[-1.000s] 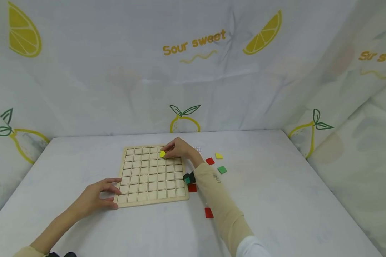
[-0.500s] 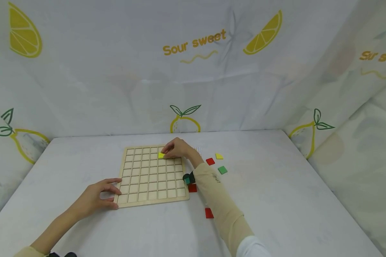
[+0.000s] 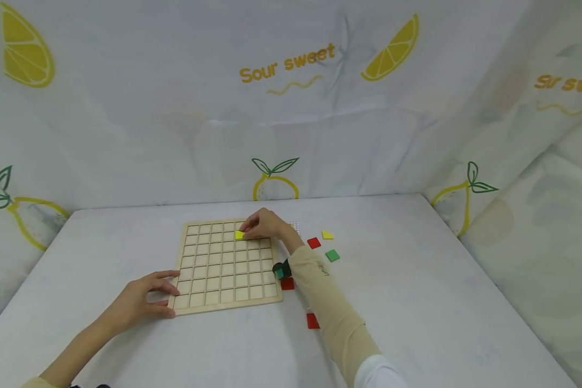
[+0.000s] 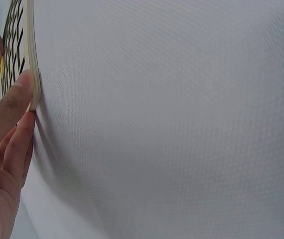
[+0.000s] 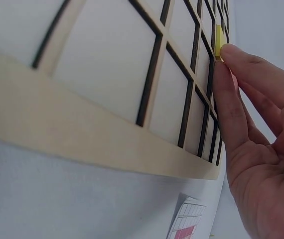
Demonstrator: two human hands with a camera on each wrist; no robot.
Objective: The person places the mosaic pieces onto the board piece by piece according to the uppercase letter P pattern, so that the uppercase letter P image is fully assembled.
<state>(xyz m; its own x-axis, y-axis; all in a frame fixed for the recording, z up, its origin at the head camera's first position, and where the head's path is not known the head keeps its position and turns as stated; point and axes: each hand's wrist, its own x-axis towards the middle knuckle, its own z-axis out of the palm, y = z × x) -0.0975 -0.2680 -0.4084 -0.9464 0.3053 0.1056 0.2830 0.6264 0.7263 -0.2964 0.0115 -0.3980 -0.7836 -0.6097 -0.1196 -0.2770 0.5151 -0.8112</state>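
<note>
A square wooden grid board [image 3: 228, 268] lies on the white table. Near its far right part, my right hand [image 3: 263, 223] pinches a small yellow tile [image 3: 239, 235] between thumb and fingertips. In the right wrist view that yellow tile [image 5: 218, 41] sits right at a grid cell, its lower end hidden by the fingertips. My left hand [image 3: 134, 299] rests on the board's left edge, with fingers spread along the side and thumb by the near left corner. Seen from the left wrist, the thumb [image 4: 18, 92] and fingertips touch the board's rim.
Right of the board lie loose tiles: a yellow one [image 3: 327, 235], a green one [image 3: 332, 255] and several red ones, including one [image 3: 313, 321] close to my right forearm. A printed grid card [image 5: 188, 217] lies beside the board, partly behind my right wrist.
The yellow tile in my right hand has gone from tilted to lying flatter over its cell. My left hand has stayed at the board's edge. The head view has shifted slightly.
</note>
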